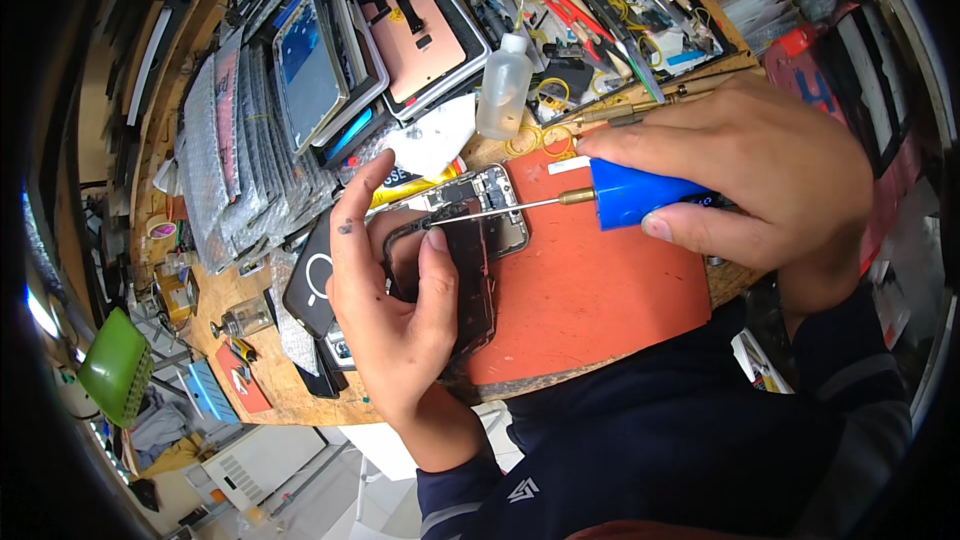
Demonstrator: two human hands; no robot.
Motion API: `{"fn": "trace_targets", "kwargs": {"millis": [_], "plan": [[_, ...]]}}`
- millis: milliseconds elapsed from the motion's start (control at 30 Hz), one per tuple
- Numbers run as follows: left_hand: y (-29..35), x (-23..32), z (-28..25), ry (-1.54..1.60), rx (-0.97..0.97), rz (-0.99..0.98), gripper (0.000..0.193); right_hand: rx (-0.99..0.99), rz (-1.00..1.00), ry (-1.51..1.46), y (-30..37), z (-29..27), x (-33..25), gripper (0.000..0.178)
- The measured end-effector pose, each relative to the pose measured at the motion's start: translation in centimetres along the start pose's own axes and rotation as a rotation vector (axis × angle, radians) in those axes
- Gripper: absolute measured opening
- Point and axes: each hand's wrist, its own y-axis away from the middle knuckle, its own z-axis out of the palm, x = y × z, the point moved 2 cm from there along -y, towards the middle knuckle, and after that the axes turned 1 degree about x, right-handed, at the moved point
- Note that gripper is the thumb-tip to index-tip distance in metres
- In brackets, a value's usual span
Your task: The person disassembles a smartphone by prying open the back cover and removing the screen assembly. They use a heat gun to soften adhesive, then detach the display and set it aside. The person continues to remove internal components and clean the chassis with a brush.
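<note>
Between the thumb and fingers of my left hand (390, 310) is a dark phone screen panel (468, 285), tilted above the mat. My right hand (760, 165) is closed around a blue power tool (635, 195) with a brass collar and a long thin metal shaft (520, 208). The shaft's tip meets the panel's upper edge beside my left thumb, where dark residue shows. Behind the panel lies an opened phone (500, 202) with its inner parts exposed. A black phone case (308, 280) with a white ring is left of my left hand.
An orange mat (600, 290) covers the wooden bench. Beyond it stand a clear squeeze bottle (504, 90) with a needle tip and a tray of tools with red-handled pliers (575, 15). Stacked screens (315, 65) and bubble-wrapped panels (225, 140) crowd the left. A glass jar (245, 317) sits near the bench edge.
</note>
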Motion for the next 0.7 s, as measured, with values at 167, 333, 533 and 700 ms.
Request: {"fn": "trace_targets", "kwargs": {"millis": [167,333,533,700], "plan": [[0.5,0.4,0.5,-0.048,0.027,-0.018,0.060,0.045,0.003,0.049,0.5,0.2,-0.3,0.064],[0.5,0.3,0.6,-0.079,0.047,-0.020,0.058,0.045,0.072,0.090,1.0,0.1,-1.1,0.063],[0.4,0.1,0.6,-0.033,0.047,-0.030,0.058,0.016,0.071,0.085,0.7,0.0,-1.2,0.061],[0.3,0.2,0.1,0.008,0.053,-0.061,0.060,0.126,0.010,0.110,1.0,-0.1,-0.3,0.060]]}}
